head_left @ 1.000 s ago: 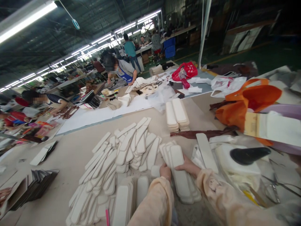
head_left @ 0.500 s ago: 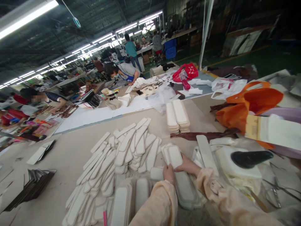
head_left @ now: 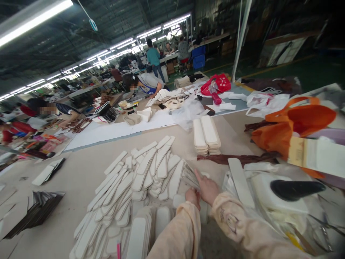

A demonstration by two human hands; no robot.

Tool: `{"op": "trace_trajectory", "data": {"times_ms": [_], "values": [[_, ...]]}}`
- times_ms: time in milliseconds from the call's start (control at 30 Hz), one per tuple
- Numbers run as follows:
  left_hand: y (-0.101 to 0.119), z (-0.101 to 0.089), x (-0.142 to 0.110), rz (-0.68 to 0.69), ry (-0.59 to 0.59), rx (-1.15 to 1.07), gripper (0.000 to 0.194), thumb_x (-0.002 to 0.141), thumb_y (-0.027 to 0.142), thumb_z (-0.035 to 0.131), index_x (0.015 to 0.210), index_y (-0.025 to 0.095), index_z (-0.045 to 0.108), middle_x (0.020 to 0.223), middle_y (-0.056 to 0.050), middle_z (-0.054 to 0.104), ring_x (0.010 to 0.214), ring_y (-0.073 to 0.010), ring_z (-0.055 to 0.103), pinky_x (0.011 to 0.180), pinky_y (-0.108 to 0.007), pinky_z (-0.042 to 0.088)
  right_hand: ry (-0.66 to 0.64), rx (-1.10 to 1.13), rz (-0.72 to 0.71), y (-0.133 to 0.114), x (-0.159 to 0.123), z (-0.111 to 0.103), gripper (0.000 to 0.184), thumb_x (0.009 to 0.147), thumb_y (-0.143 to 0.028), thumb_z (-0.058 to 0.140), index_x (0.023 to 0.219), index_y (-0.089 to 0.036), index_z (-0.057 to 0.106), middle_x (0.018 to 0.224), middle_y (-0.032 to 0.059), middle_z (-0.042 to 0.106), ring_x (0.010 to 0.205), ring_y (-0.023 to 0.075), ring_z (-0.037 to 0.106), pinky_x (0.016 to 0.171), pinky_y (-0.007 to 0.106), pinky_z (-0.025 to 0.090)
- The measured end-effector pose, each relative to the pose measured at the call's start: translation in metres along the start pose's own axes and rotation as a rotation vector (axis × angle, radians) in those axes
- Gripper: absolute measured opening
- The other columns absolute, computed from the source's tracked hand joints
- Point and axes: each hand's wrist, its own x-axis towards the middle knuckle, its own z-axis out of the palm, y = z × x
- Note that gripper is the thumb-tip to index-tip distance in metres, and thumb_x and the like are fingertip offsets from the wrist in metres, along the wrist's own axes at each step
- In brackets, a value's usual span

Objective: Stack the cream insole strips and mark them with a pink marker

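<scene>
A bundle of flat, cream-coloured, round-ended pieces point(head_left: 190, 175) is turned on its side, so its layered edges show. My left hand point(head_left: 192, 196) closes round its near end. Against the bundle's right side presses my right hand point(head_left: 208, 186), index finger stretched along it and the other fingers curled. Parts of the bundle are hidden behind both hands. To the left lies a large loose heap of similar pieces point(head_left: 148, 169), with a stack of them point(head_left: 138, 233) at its near side. Two neat stacks point(head_left: 206, 133) stand farther back.
A dark brown strip point(head_left: 237, 158) lies behind my hands. On the right are an orange bag point(head_left: 275, 136), a white container with a black object on top point(head_left: 285, 196), and scissors point(head_left: 325, 230). Dark sheets point(head_left: 35, 212) sit at left. Co-workers point(head_left: 145, 84) work across the table.
The bundle that lay face up under my hands is now tipped on edge, showing its layers. My right hand has shifted its grip, and the view has swung slightly left.
</scene>
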Motion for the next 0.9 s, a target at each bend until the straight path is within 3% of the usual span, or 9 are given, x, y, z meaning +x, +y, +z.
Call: {"op": "trace_trajectory", "data": {"times_ms": [100, 200, 467, 600, 667, 733, 833, 900], "values": [[-0.009, -0.004, 0.000, -0.095, -0.062, -0.136, 0.032, 0.100, 0.026, 0.033, 0.097, 0.019, 0.064, 0.102, -0.005, 0.073, 0.089, -0.0154, 0.069, 0.082, -0.032, 0.057, 0.056, -0.016, 0.012, 0.013, 0.002, 0.028, 0.093, 0.072, -0.008, 0.061, 0.155, -0.018, 0.020, 0.114, 0.0203, 0.061, 0.099, 0.0332, 0.063, 0.077, 0.037, 0.046], [-0.011, -0.001, -0.005, -0.128, -0.112, -0.222, 0.037, 0.098, 0.024, 0.028, 0.091, 0.024, 0.065, 0.103, -0.002, 0.075, 0.095, -0.0163, 0.069, 0.084, -0.029, 0.055, 0.033, 0.028, 0.045, 0.027, 0.001, 0.039, 0.093, 0.074, -0.010, 0.060, 0.156, -0.016, 0.016, 0.112, 0.0190, 0.061, 0.098, 0.0312, 0.063, 0.077, 0.036, 0.045], [-0.002, 0.014, -0.006, -0.196, -0.199, -0.336, 0.038, 0.095, 0.029, 0.032, 0.117, 0.014, 0.059, 0.124, -0.014, 0.067, 0.096, -0.0189, 0.070, 0.082, -0.030, 0.056, -0.019, 0.152, 0.077, 0.054, 0.013, 0.038, 0.089, 0.073, -0.017, 0.062, 0.153, -0.016, 0.024, 0.103, 0.0171, 0.066, 0.094, 0.0311, 0.066, 0.073, 0.035, 0.043], [-0.001, 0.010, -0.010, -0.155, -0.180, -0.343, 0.051, 0.091, 0.045, 0.043, 0.131, 0.015, 0.050, 0.139, -0.016, 0.056, 0.117, -0.0237, 0.062, 0.093, -0.034, 0.052, -0.013, 0.301, 0.090, 0.061, 0.015, 0.030, 0.078, 0.070, -0.021, 0.066, 0.143, -0.019, 0.040, 0.096, 0.0135, 0.071, 0.090, 0.0314, 0.068, 0.070, 0.035, 0.044], [0.005, 0.002, -0.015, -0.090, -0.155, -0.348, 0.064, 0.085, 0.051, 0.052, 0.140, 0.021, 0.040, 0.148, -0.013, 0.047, 0.131, -0.0241, 0.051, 0.098, -0.035, 0.050, 0.034, 0.446, 0.053, 0.062, 0.012, 0.021, 0.080, 0.064, -0.022, 0.070, 0.139, -0.018, 0.042, 0.096, 0.0115, 0.072, 0.090, 0.0309, 0.068, 0.072, 0.034, 0.046], [0.017, -0.008, -0.022, 0.088, -0.258, -0.420, 0.076, 0.076, 0.053, 0.063, 0.141, 0.025, 0.039, 0.149, -0.010, 0.047, 0.133, -0.0239, 0.049, 0.100, -0.035, 0.048, 0.131, 0.664, -0.053, 0.061, 0.006, 0.008, 0.082, 0.061, -0.024, 0.074, 0.136, -0.018, 0.042, 0.103, 0.0110, 0.071, 0.094, 0.0296, 0.067, 0.077, 0.034, 0.049], [0.043, -0.023, -0.033, 0.437, -0.540, -0.516, 0.079, 0.058, 0.049, 0.081, 0.126, 0.019, 0.056, 0.131, -0.013, 0.062, 0.122, -0.0284, 0.057, 0.104, -0.039, 0.046, 0.265, 0.901, -0.302, 0.058, -0.001, -0.014, 0.076, 0.062, -0.026, 0.075, 0.130, -0.019, 0.044, 0.111, 0.0103, 0.068, 0.096, 0.0264, 0.066, 0.081, 0.032, 0.051], [0.056, -0.030, -0.038, 0.538, -0.604, -0.433, 0.069, 0.051, 0.042, 0.088, 0.111, 0.015, 0.065, 0.118, -0.014, 0.069, 0.113, -0.0309, 0.062, 0.104, -0.044, 0.045, 0.302, 0.981, -0.439, 0.058, -0.002, -0.021, 0.072, 0.061, -0.024, 0.075, 0.126, -0.018, 0.046, 0.112, 0.0097, 0.067, 0.095, 0.0247, 0.065, 0.082, 0.032, 0.052]]}}
